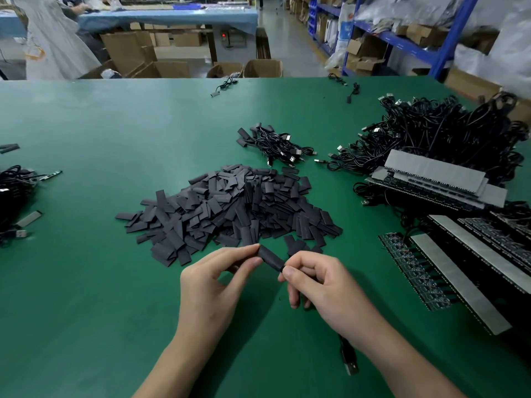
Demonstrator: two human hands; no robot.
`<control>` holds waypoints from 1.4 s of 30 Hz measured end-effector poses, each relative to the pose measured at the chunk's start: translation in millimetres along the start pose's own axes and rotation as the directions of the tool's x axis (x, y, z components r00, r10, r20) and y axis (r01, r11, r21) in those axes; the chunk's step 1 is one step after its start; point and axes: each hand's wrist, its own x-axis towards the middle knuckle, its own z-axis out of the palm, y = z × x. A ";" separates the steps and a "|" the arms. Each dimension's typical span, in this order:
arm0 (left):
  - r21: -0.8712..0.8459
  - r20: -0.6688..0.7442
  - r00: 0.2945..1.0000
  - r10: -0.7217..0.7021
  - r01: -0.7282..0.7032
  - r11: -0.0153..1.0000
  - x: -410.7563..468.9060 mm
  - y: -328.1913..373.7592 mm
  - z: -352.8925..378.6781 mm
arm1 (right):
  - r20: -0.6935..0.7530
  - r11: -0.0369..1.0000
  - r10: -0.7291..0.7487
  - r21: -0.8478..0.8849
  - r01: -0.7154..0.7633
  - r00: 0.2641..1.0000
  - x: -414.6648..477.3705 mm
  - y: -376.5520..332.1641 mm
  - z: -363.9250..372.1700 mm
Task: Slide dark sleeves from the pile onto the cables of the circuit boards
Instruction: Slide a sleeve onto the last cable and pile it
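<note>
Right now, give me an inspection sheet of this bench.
Surface: green table, in use.
Job's things: sleeve pile at centre; boards stacked at right.
Clutter: stray leads near the far edge.
Fingers: left hand and right hand both pinch one sleeve, off the table.
Cables: black tangle behind the boards; small bundle beyond the pile; plug by the right wrist.
Surroundings: shelves, boxes, a person at a blue bench.

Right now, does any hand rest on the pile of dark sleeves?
No, the left hand and the right hand hold one dark sleeve between them, on the near side of the pile.
</note>
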 end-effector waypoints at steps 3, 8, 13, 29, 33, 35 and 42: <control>-0.031 -0.010 1.000 -0.030 0.030 0.999 -0.3 1.4 2.5 | 0.010 0.998 0.029 0.059 -0.029 1.000 0.1 -0.9 0.6; -0.025 0.018 1.000 -0.007 0.007 1.000 -0.4 -0.3 3.1 | 0.020 0.990 0.064 0.125 -0.066 0.998 0.7 -0.8 1.7; -0.336 0.079 0.959 -0.272 0.283 0.898 -0.2 1.7 5.3 | 0.021 0.993 0.048 0.105 -0.050 0.999 0.6 0.0 3.9; -0.799 0.080 0.801 -0.593 0.407 0.443 12.5 -14.3 -9.2 | 0.183 0.985 0.064 -0.168 -0.032 0.981 1.4 5.7 -12.9; -0.777 0.097 0.804 -0.587 0.430 0.459 13.7 -15.5 -9.7 | 0.030 0.988 -0.034 -0.153 0.038 0.999 3.3 2.9 -16.6; -0.712 0.108 0.820 -0.563 0.458 0.531 12.3 -13.3 -7.4 | -0.081 0.991 -0.077 -0.119 0.067 0.994 6.0 -0.6 -19.5; -0.445 0.242 0.927 -0.287 0.369 0.816 -1.2 -3.2 1.7 | -0.302 0.981 -0.140 -0.169 0.092 0.943 53.4 -26.0 -38.0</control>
